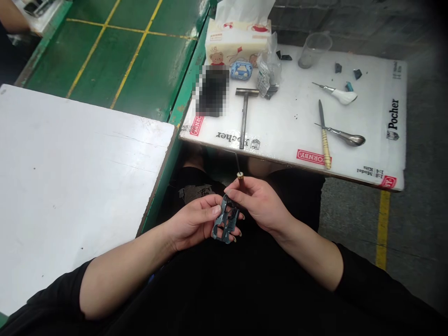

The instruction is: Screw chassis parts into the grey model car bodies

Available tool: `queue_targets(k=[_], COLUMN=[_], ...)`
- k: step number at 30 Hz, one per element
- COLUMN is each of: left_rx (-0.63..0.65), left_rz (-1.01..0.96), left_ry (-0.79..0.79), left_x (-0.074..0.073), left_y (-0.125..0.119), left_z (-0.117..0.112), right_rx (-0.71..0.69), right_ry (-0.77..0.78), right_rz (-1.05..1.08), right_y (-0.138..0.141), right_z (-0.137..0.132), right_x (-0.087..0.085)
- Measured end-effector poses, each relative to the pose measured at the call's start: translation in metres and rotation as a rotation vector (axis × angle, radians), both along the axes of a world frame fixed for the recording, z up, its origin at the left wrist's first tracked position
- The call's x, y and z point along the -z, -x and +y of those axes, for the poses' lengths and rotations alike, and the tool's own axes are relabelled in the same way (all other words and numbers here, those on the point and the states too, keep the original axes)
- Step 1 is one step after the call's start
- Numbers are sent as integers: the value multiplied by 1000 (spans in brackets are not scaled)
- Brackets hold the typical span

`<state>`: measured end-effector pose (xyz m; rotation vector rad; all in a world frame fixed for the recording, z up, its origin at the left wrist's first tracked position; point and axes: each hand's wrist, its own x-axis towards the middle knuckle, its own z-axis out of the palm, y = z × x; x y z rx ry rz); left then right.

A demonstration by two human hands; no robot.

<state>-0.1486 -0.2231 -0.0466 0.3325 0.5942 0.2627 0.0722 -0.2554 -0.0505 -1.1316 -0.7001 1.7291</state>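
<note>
Over my lap, my left hand is closed around a dark grey-green moulded part with several cut-outs, its thumb pressed on the near edge. My right hand grips a thin-shafted hand tool that has a brass collar and a dark reddish handle. The tool's slender shaft points away from me toward the bench edge, and its tip looks bent. Fingers of the right hand meet the upper end of the part. Most of the tool's handle is hidden in the right hand, so its contact with the part cannot be made out.
Ahead, a foam-covered bench carries a T-shaped metal tool, a file, two scraper-like tools, a clear cup and a tissue box. A white board lies at left. Another person's arm shows top left.
</note>
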Motion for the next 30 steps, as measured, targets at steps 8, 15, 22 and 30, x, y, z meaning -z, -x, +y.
queue_targets(k=[8,15,22,30], left_rx=[103,45,-171,-280], left_rz=[30,35,30,58], left_ry=[-34,-68,-179,-243], left_x=[1,-2,-6,-8], left_y=[4,0,3,5], left_z=[4,5,16,21], right_rx=[-55,42,43,-113], right_ry=[-77,-55,-192,-447], right_rz=[-86,-148,-634,-806], right_y=[-7,-13,-44,-54], right_z=[-2,-2,-28,-40], right_x=[4,5,-13,-26])
